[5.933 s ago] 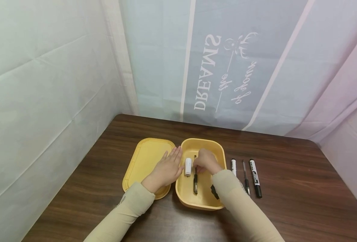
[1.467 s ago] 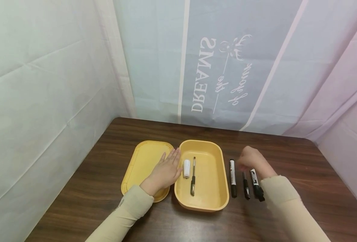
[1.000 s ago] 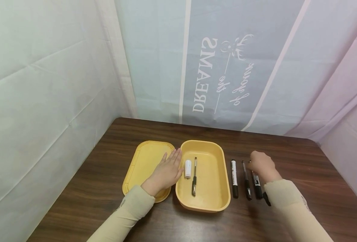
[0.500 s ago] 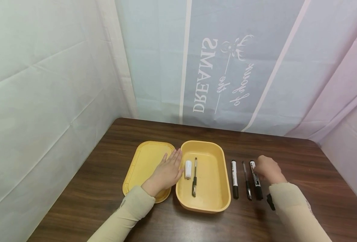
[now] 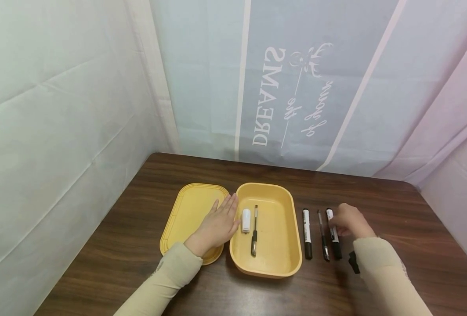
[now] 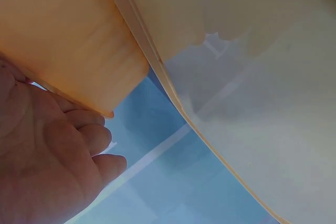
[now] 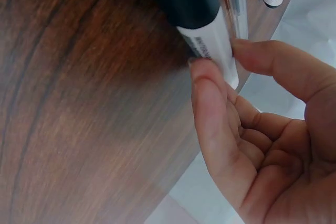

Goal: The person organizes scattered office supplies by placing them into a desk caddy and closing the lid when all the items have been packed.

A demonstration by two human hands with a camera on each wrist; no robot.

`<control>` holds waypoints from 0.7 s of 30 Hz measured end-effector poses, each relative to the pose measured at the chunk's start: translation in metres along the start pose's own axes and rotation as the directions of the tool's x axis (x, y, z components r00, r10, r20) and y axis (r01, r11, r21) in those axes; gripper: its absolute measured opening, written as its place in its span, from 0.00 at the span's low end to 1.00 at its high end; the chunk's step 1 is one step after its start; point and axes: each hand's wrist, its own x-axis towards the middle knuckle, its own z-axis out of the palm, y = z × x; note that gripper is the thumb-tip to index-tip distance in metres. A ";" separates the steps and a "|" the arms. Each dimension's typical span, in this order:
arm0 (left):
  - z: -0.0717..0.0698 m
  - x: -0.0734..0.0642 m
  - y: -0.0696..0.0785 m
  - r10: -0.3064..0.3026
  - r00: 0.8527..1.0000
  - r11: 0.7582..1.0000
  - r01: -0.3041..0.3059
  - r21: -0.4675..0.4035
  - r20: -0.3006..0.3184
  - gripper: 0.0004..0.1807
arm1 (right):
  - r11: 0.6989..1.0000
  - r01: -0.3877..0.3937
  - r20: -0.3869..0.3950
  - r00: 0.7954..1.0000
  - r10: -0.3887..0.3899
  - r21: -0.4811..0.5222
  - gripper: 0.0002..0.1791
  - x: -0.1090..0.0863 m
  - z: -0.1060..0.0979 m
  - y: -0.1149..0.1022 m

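Note:
My left hand (image 5: 216, 221) lies over the yellow lid (image 5: 186, 210), fingers straight, its fingertips at the left rim of the yellow box (image 5: 276, 263). In the left wrist view the same hand (image 6: 52, 150) is beside a yellow wall. Inside the box are a white stapler-like object (image 5: 246, 220) and a black-gripped gel pen (image 5: 255, 237). On the right, my right hand (image 5: 352, 220) pinches the rightmost whiteboard marker (image 5: 337, 249). Thumb and forefinger sit on both sides of its white barrel (image 7: 223, 45) in the right wrist view. The marker lies on the table.
Left of that marker, a second gel pen (image 5: 323, 237) and another whiteboard marker (image 5: 306, 232) lie side by side on the dark wooden table (image 5: 407, 228). Fabric curtains (image 5: 217, 87) hang behind and along both sides.
My right hand moved from the box to the row of pens, then onto the rightmost marker, which shifted slightly left. The gel pen was let go in the box. My left hand stayed put.

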 end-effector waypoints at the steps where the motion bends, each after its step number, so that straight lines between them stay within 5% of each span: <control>1: 0.000 0.000 0.000 -0.002 1.000 1.000 0.002 0.000 0.003 0.34 | 1.000 -0.004 0.002 1.000 0.004 0.008 0.07 0.001 0.000 0.001; 21: -0.005 0.002 0.000 -0.013 0.999 1.000 0.013 -0.019 0.032 0.34 | 1.000 -0.016 -0.020 1.000 0.016 -0.014 0.12 0.004 0.005 -0.002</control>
